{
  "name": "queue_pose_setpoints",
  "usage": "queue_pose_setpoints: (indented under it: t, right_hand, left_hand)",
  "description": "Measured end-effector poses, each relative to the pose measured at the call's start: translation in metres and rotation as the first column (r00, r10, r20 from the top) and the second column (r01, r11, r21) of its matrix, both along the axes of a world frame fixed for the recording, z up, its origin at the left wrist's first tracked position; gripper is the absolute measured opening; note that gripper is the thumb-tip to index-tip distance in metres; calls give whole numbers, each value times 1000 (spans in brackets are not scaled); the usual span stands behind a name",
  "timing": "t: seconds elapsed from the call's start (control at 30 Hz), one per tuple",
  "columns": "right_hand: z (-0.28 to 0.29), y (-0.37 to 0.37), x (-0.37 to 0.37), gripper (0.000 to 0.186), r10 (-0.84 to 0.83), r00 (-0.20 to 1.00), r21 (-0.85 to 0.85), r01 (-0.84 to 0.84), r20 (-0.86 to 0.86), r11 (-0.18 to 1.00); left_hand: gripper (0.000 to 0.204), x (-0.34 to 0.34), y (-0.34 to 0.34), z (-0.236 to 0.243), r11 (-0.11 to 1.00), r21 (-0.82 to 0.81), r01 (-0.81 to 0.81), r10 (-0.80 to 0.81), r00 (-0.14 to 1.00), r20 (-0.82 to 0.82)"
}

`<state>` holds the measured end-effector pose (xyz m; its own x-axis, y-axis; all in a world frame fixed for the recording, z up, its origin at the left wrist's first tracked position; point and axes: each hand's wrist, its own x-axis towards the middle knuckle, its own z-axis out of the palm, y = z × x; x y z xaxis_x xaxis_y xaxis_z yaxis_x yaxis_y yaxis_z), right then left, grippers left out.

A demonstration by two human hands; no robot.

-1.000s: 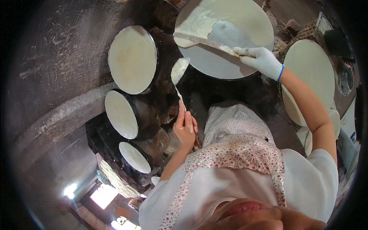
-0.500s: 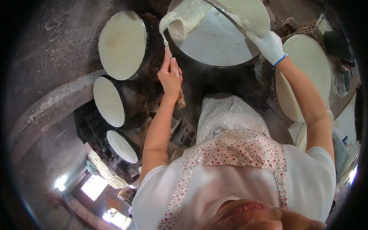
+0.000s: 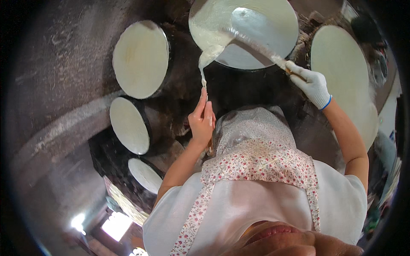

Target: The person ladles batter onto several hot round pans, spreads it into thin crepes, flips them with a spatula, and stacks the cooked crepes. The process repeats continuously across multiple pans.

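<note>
My left hand (image 3: 201,121), bare, is closed round the handle of a batter-coated ladle (image 3: 210,54). The ladle's head hangs at the near left rim of a large round griddle (image 3: 273,21). Pale wet batter (image 3: 207,25) covers the griddle's left and far parts; shiny metal shows in the middle and along the near side. In a white glove with a blue cuff, my right hand (image 3: 311,85) grips the wooden handle of a long scraper (image 3: 252,45). Its blurred, batter-smeared blade reaches left over the griddle, its tip beside the ladle.
Three smaller round griddles bearing pale sheets, a far one (image 3: 143,59), a middle one (image 3: 129,125) and a near one (image 3: 145,175), line the left side. Large pale round sheets (image 3: 341,68) lie at the right. A dark gap separates my apron (image 3: 256,158) from the griddle.
The scraper has swung nearer, and batter now covers more of the griddle's far side. My left hand and the ladle have drawn nearer and to the right. The whole view has shifted slightly.
</note>
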<state>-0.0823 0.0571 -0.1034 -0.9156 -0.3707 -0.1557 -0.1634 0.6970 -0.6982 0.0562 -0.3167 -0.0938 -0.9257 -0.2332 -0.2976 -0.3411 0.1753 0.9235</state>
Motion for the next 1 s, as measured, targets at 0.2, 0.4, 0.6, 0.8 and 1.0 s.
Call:
queue_pose_setpoints:
  t: [0.2,0.4,0.6,0.8,1.0]
  right_hand:
    - [-21,-132,43,58,-357,917,-602,387,175,699]
    - [-73,-389,-4,60,-271,950,-226,302,158,926]
    - [-111,-374,11,70,-617,777,-204,629,127,750]
    - [-68,-356,84,65,-618,564,-491,814,547,308]
    - [-119,-378,30,53,-665,690,-276,724,287,632]
  left_hand:
    - [64,-10,-84,61,993,-74,89,-116,792,-599]
    - [70,-1,-133,116,990,94,101,-17,767,-641]
    - [67,24,-171,98,976,181,122,-12,858,-513]
    - [51,50,-213,75,958,207,198,-86,887,-453]
    - [43,62,-218,53,930,206,304,-224,915,-335]
